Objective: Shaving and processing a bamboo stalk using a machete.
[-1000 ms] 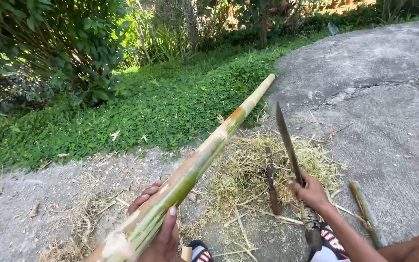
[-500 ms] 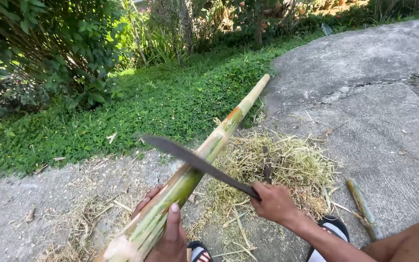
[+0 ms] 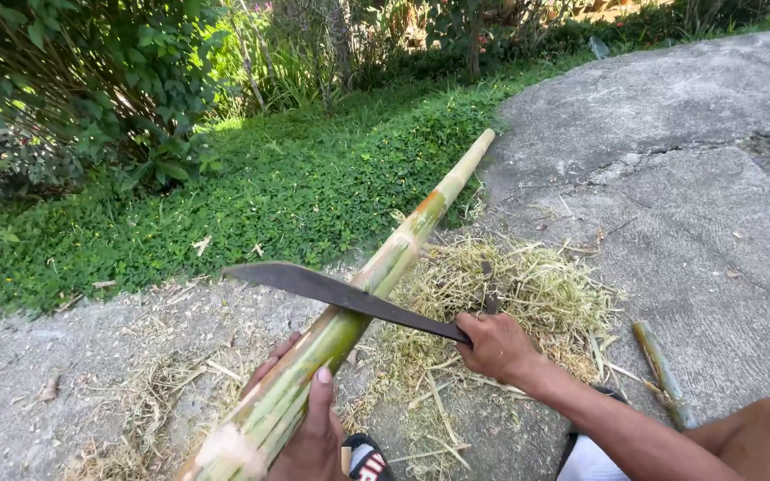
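A long green and yellow bamboo pole (image 3: pixel 376 276) slants from the bottom left up toward the grass. My left hand (image 3: pixel 307 428) grips its near end from below, thumb on top. My right hand (image 3: pixel 495 346) holds the handle of a dark curved machete (image 3: pixel 336 290). The blade lies across the pole just above my left hand, its edge against the pole's skin.
A heap of dry straw-like shavings (image 3: pixel 510 285) covers the concrete (image 3: pixel 670 178) under the pole. A short cut bamboo piece (image 3: pixel 661 374) lies at the right. Another dark tool (image 3: pixel 489 291) rests in the shavings. Grass (image 3: pixel 269 196) and bushes border the far side. My sandalled foot (image 3: pixel 365 459) shows below.
The machete swung from upright at the right down and leftward onto the pole. Over the last half second the blade and my right hand hardly moved. My left hand kept its grip.
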